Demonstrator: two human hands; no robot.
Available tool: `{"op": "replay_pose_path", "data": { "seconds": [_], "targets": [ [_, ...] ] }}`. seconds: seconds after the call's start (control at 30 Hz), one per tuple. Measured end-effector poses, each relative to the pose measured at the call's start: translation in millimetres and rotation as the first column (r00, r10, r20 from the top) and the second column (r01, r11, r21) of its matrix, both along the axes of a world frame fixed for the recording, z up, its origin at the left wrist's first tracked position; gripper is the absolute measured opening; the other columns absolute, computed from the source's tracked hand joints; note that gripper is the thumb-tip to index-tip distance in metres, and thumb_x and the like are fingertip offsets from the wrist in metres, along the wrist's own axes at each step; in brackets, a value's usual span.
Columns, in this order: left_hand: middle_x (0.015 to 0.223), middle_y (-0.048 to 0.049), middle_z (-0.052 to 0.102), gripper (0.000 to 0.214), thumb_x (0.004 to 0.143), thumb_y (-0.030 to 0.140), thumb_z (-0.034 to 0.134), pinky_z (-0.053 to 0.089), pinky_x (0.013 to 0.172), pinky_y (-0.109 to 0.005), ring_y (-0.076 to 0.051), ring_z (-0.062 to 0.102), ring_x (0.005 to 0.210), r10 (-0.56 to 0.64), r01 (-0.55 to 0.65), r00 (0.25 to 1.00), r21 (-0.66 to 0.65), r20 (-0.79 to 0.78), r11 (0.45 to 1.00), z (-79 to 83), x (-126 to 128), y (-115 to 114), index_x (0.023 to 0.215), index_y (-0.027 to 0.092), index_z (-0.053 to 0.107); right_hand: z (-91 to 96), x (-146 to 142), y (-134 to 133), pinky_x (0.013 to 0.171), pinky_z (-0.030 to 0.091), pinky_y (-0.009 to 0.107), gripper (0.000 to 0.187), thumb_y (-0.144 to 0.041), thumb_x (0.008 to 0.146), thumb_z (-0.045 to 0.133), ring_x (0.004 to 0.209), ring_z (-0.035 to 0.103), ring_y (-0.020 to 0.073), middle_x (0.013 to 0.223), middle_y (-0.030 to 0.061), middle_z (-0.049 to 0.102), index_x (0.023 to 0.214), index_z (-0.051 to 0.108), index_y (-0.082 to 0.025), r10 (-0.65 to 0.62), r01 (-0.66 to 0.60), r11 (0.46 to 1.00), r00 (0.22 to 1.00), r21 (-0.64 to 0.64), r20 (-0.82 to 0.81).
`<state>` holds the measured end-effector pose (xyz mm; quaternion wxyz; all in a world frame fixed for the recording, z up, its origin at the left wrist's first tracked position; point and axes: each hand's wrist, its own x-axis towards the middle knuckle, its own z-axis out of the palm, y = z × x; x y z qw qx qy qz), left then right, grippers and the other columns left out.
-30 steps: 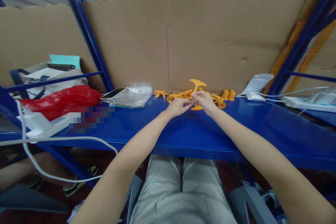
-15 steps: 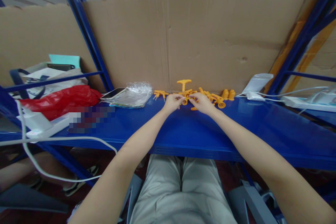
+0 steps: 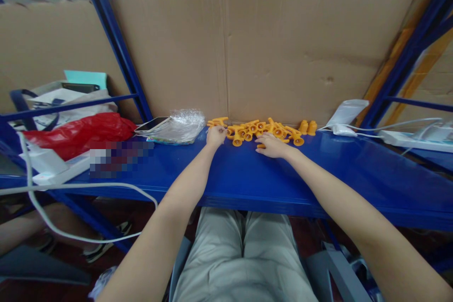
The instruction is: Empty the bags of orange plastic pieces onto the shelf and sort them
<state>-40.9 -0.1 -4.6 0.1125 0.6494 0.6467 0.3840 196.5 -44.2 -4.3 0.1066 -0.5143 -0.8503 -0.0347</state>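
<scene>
Several small orange plastic parts [image 3: 264, 130] lie in a row on the blue shelf [image 3: 247, 174] against the cardboard back. My left hand [image 3: 215, 136] reaches to the left end of the row, fingers curled at an orange T-shaped part [image 3: 217, 122]; whether it grips that part is unclear. My right hand [image 3: 272, 145] rests on the shelf just in front of the row, fingers stretched over an orange piece [image 3: 261, 146] under its fingertips. Two orange caps [image 3: 307, 127] stand at the row's right end.
A clear plastic bag [image 3: 180, 127] and a phone [image 3: 152, 124] lie left of the parts. A red bag [image 3: 79, 134], white power strip [image 3: 53, 172] and cable sit far left. A white pouch [image 3: 347, 112] and another power strip [image 3: 414, 139] are right. Cardboard [image 3: 283, 47] backs the shelf.
The upright orange T-piece held between both hands has been laid down in the row. My left hand moved left to the row's end; my right hand lowered flat onto the shelf.
</scene>
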Motion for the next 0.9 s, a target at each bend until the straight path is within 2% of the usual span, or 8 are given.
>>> {"op": "replay_pose_path", "data": {
  "seconds": [0.13, 0.3, 0.57, 0.67, 0.73, 0.8, 0.83, 0.9],
  "targets": [
    [0.080, -0.0046, 0.074, 0.019, 0.092, 0.026, 0.053, 0.046, 0.049, -0.018, -0.009, 0.063, 0.048, 0.014, -0.014, 1.000, -0.041, 0.006, 0.999, -4.1, -5, 6, 0.091, 0.016, 0.070, -3.8, 2, 5, 0.113, 0.037, 0.051, 0.037, -0.033, 0.088, 0.062, 0.134, 0.048, 0.0320, 0.127, 0.0135, 0.066, 0.121, 0.070, -0.019, 0.045, -0.044, 0.999, 0.999, 0.026, -0.018],
    [0.084, -0.0079, 0.075, 0.021, 0.094, 0.028, 0.052, 0.042, 0.045, -0.016, -0.009, 0.063, 0.048, 0.025, -0.023, 0.999, -0.067, 0.028, 0.997, -5.5, -7, 9, 0.091, 0.014, 0.068, -4.6, 2, 4, 0.112, 0.037, 0.053, 0.033, -0.033, 0.088, 0.062, 0.132, 0.050, 0.0332, 0.122, 0.0135, 0.068, 0.117, 0.072, -0.020, 0.029, -0.029, 1.000, 0.999, 0.003, -0.027],
    [0.083, -0.0065, 0.075, 0.018, 0.092, 0.020, 0.053, 0.037, 0.039, -0.016, -0.006, 0.057, 0.041, 0.046, -0.001, 0.970, -0.183, 0.239, 0.983, 4.8, -3, 0, 0.097, 0.013, 0.069, 1.9, -2, -4, 0.109, 0.041, 0.054, 0.031, -0.030, 0.088, 0.060, 0.135, 0.046, 0.0354, 0.122, 0.0133, 0.068, 0.116, 0.072, -0.021, 0.002, -0.002, 1.000, 1.000, -0.025, 0.004],
    [0.088, -0.0071, 0.076, 0.028, 0.093, 0.020, 0.050, 0.036, 0.039, -0.015, -0.006, 0.058, 0.043, 0.030, 0.029, 0.949, -0.183, 0.314, 0.983, 8.2, 1, -4, 0.116, 0.014, 0.065, 2.0, -3, -5, 0.109, 0.041, 0.052, 0.030, -0.028, 0.088, 0.060, 0.134, 0.048, 0.0341, 0.121, 0.0118, 0.069, 0.115, 0.072, -0.022, 0.000, 0.001, 1.000, 1.000, -0.018, 0.008],
    [0.099, -0.0086, 0.075, 0.041, 0.094, 0.021, 0.048, 0.039, 0.041, -0.016, -0.007, 0.060, 0.047, 0.024, 0.037, 0.940, -0.173, 0.341, 0.984, 9.0, 4, -6, 0.134, 0.015, 0.054, 0.7, -2, -4, 0.110, 0.041, 0.050, 0.029, -0.029, 0.088, 0.060, 0.133, 0.049, 0.0330, 0.120, 0.0107, 0.069, 0.114, 0.072, -0.023, 0.009, -0.009, 1.000, 1.000, -0.001, 0.011],
    [0.109, -0.0103, 0.073, 0.048, 0.093, 0.023, 0.049, 0.045, 0.045, -0.019, -0.010, 0.065, 0.055, 0.020, 0.025, 0.955, -0.148, 0.297, 0.989, 8.5, 6, -5, 0.141, 0.015, 0.047, -1.5, 0, -1, 0.110, 0.040, 0.050, 0.030, -0.031, 0.089, 0.060, 0.133, 0.049, 0.0326, 0.120, 0.0107, 0.069, 0.115, 0.072, -0.023, 0.017, -0.017, 1.000, 1.000, 0.009, 0.009],
    [0.110, -0.0104, 0.073, 0.046, 0.092, 0.024, 0.051, 0.048, 0.050, -0.020, -0.012, 0.068, 0.063, 0.014, 0.014, 0.971, -0.117, 0.237, 0.993, 7.7, 7, -5, 0.137, 0.015, 0.050, -2.7, 0, 1, 0.110, 0.040, 0.050, 0.031, -0.033, 0.089, 0.060, 0.132, 0.050, 0.0325, 0.120, 0.0111, 0.069, 0.116, 0.072, -0.023, 0.021, -0.021, 1.000, 1.000, 0.009, 0.006],
    [0.106, -0.0095, 0.074, 0.031, 0.089, 0.023, 0.055, 0.054, 0.066, -0.024, -0.017, 0.071, 0.080, -0.008, 0.010, 0.998, -0.024, 0.070, 1.000, 5.5, 7, -2, 0.118, 0.015, 0.063, -5.0, 2, 5, 0.111, 0.039, 0.049, 0.034, -0.038, 0.088, 0.061, 0.129, 0.052, 0.0321, 0.121, 0.0119, 0.069, 0.117, 0.071, -0.022, 0.033, -0.033, 0.999, 0.999, 0.000, 0.004]
  ]
}}
